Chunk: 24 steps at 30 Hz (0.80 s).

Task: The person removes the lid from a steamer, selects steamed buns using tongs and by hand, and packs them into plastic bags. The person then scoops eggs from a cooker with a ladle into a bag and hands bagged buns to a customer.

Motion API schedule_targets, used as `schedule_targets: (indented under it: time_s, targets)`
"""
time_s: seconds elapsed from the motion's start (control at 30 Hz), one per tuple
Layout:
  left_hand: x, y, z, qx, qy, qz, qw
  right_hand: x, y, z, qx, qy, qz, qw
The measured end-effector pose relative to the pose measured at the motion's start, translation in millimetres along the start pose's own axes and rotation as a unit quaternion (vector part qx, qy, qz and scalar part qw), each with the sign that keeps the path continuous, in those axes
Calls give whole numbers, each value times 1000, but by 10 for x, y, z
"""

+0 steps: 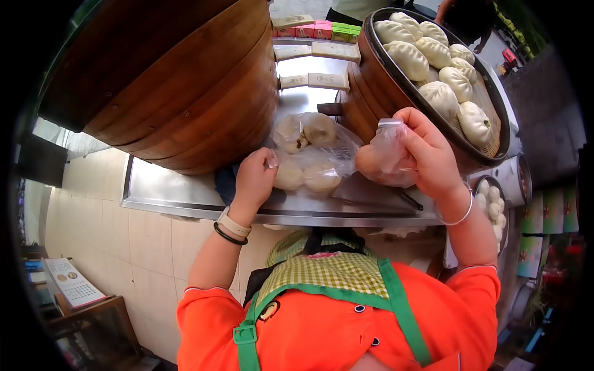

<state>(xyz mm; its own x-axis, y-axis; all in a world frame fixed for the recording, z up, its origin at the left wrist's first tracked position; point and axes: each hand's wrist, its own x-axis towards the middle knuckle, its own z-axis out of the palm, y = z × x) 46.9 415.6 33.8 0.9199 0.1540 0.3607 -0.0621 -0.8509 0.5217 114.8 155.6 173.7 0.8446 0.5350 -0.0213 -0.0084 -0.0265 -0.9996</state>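
Observation:
A clear plastic bag of several steamed buns (307,154) rests on the steel counter between the two steamer stacks. My left hand (255,178) is closed at the bag's left side, pinching its film between thumb and fingers. On the other side, my right hand (431,150) is closed on bunched clear plastic (396,145) to the right of the buns. Some rounded, skin-toned shape shows through that plastic; whether it is fingers or food I cannot make out. A shiny strip lies across the top of the bunched film.
A tall wooden steamer stack (185,86) rises at left. Another steamer (371,105) at right holds large pleated buns (439,96). Pale steamer handles (318,80) jut between them. Pink and green boxes (322,29) stand behind. The counter edge (297,219) runs before me.

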Motion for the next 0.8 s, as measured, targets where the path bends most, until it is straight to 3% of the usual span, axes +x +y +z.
schedule_targets:
  time_s: [0.03, 0.07, 0.13, 0.2, 0.27, 0.33, 0.4, 0.43, 0.47, 0.53, 0.6, 0.67, 0.73, 0.8]
  targets:
    - [-9, -34, 2, -172, -14, -86, 981, 62, -12, 56, 68, 4, 32, 997]
    - [-41, -43, -15, -336, -29, -173, 925, 107, 3, 121, 138, 8, 68, 988]
    - [-19, -93, -37, -387, -20, -174, 905, 240, 76, 323, 169, 0, 99, 981]
    - [19, 35, -151, -609, -88, -294, 731, 379, 185, 635, 232, 18, 194, 953]
    - [-27, 70, -169, -614, -82, -287, 731, 555, 468, 761, 252, -42, 197, 946]
    - [-97, 12, -130, -614, -44, -241, 751, 605, 834, 946, 187, -20, 158, 969]
    - [-123, 83, -212, -627, -7, -258, 735, 548, 1089, 1037, 120, 1, 118, 986]
    - [-137, 125, -260, -647, -6, -249, 721, 462, 1179, 1039, -71, 15, -51, 996]
    - [-137, 162, -290, -666, -5, -240, 706, 403, 1222, 1016, -257, 29, -217, 941]
    - [-123, 240, -310, -697, -16, -235, 677, 378, 1285, 903, -327, 6, -176, 929]
    - [-100, 281, -279, -728, -33, -223, 647, 452, 1357, 756, -525, -103, -132, 834]
    - [-46, 295, -223, -783, -19, -244, 572, 344, 1351, 663, -511, -65, -180, 838]
    - [-18, 265, -215, -790, -23, -230, 568, 146, 1288, 565, -493, -28, -221, 841]
    - [2, 236, -219, -796, -20, -218, 564, -81, 1156, 378, -385, 48, -176, 905]
